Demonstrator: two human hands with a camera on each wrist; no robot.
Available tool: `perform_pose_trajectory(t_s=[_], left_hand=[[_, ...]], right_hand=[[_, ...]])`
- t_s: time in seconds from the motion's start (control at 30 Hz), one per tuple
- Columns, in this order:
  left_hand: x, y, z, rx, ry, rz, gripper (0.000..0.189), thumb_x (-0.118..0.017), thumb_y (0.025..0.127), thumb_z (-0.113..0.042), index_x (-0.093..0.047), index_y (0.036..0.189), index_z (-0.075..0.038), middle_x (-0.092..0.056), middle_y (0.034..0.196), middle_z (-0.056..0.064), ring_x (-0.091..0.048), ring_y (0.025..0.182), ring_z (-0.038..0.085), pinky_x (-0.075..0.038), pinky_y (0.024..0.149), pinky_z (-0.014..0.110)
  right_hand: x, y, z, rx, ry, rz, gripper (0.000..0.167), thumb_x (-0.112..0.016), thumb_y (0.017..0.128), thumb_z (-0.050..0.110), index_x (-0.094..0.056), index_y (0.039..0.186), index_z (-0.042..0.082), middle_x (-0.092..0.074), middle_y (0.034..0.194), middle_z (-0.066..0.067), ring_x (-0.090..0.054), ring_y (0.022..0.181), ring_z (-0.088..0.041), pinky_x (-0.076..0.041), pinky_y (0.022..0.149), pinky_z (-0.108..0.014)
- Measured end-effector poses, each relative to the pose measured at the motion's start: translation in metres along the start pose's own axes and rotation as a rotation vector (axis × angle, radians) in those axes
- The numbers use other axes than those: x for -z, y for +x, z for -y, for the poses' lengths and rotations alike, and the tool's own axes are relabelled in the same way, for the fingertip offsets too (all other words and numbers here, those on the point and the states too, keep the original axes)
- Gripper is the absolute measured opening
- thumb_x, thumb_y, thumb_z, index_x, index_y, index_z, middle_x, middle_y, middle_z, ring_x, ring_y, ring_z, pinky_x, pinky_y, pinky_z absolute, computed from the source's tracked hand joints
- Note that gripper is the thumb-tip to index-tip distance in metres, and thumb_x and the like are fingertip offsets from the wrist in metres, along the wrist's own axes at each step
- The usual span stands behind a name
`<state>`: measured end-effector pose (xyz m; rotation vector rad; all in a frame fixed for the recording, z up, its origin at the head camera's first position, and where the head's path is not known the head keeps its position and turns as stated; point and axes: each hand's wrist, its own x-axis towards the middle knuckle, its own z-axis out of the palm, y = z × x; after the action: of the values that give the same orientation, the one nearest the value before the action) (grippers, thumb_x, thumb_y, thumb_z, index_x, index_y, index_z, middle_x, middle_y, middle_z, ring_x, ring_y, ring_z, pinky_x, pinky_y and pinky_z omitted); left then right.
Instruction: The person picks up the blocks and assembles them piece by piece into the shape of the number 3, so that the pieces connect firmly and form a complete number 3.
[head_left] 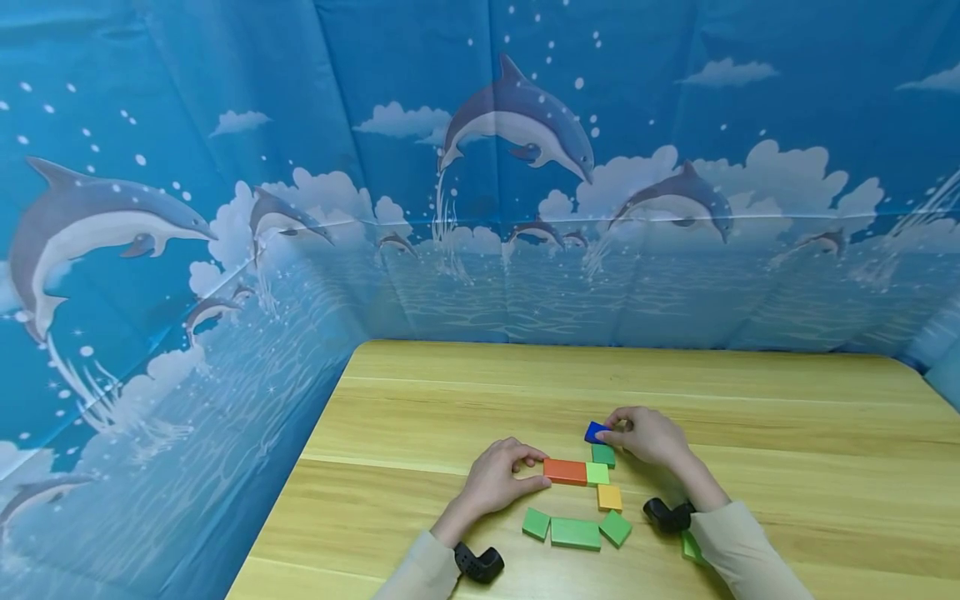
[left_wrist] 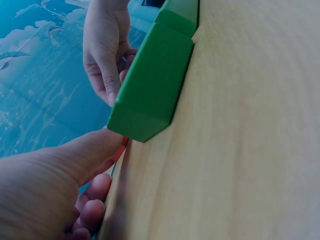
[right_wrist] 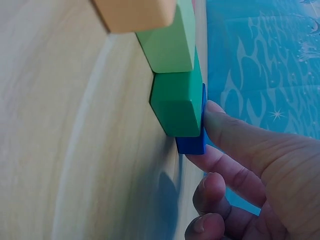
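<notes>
My right hand [head_left: 651, 437] pinches a blue block [head_left: 595, 432] between thumb and fingers, at the far end of a dark green block [head_left: 603, 455]. In the right wrist view the blue block [right_wrist: 191, 145] shows partly behind the dark green block [right_wrist: 177, 105]. My left hand [head_left: 497, 479] holds the left end of a long red block [head_left: 565, 472], thumb and index finger at its corners. A light green block [head_left: 597, 474] adjoins the red block's right end. Just nearer lies an orange block [head_left: 610, 497]. The left wrist view mostly hides the red block.
Nearer me, a long green block [head_left: 575, 533] lies between two tilted smaller ones, a left green block [head_left: 536, 523] and a right green block [head_left: 616, 528]. Another green block [head_left: 692, 548] is partly under my right forearm. A dolphin-print curtain [head_left: 420, 292] borders the wooden table [head_left: 450, 383].
</notes>
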<state>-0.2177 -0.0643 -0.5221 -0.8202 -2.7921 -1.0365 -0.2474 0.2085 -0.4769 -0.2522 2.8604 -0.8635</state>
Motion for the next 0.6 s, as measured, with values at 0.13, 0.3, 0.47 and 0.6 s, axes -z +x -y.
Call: perform_pose_trajectory(t_s=[0.13,0.3,0.47,0.6], left_hand=[[-0.0005,0.0001,0.0004,0.000,-0.006,-0.001,0.033,-0.070,0.082,-0.050,-0.071,0.107,-0.028,-0.051,0.085,-0.016,-0.041,0.071,0.001,-0.035,0.061,0.019],[-0.0006,0.0001,0.0002,0.001,0.000,-0.003,0.033,-0.070,0.082,-0.050,-0.071,0.106,-0.028,-0.050,0.084,-0.017,-0.040,0.070,0.000,-0.034,0.060,0.019],[-0.0012,0.0003,0.0006,0.005,0.009,-0.003,0.034,-0.070,0.081,-0.050,-0.071,0.107,-0.028,-0.050,0.084,-0.018,-0.040,0.070,0.000,-0.034,0.060,0.019],[-0.0019,0.0003,0.0006,0.002,0.007,-0.002,0.034,-0.069,0.081,-0.050,-0.071,0.107,-0.028,-0.050,0.085,-0.018,-0.040,0.071,0.000,-0.034,0.061,0.019]], right_hand=[[-0.0002,0.0004,-0.0006,0.003,0.000,-0.005,0.033,-0.067,0.086,0.042,-0.070,0.102,0.014,-0.055,0.069,0.003,-0.047,0.056,-0.016,-0.034,0.050,-0.032],[-0.0007,-0.0002,-0.0009,0.008,0.002,-0.008,0.034,-0.067,0.086,0.042,-0.069,0.104,0.013,-0.054,0.068,0.003,-0.047,0.056,-0.016,-0.035,0.050,-0.032],[-0.0016,-0.0007,-0.0013,0.010,0.005,-0.011,0.035,-0.067,0.087,0.042,-0.069,0.106,0.013,-0.054,0.067,0.003,-0.046,0.054,-0.016,-0.034,0.049,-0.032],[0.0021,-0.0075,-0.0014,0.021,0.031,-0.018,0.042,-0.064,0.088,0.045,-0.067,0.111,0.011,-0.053,0.064,0.001,-0.044,0.052,-0.015,-0.031,0.048,-0.031]])
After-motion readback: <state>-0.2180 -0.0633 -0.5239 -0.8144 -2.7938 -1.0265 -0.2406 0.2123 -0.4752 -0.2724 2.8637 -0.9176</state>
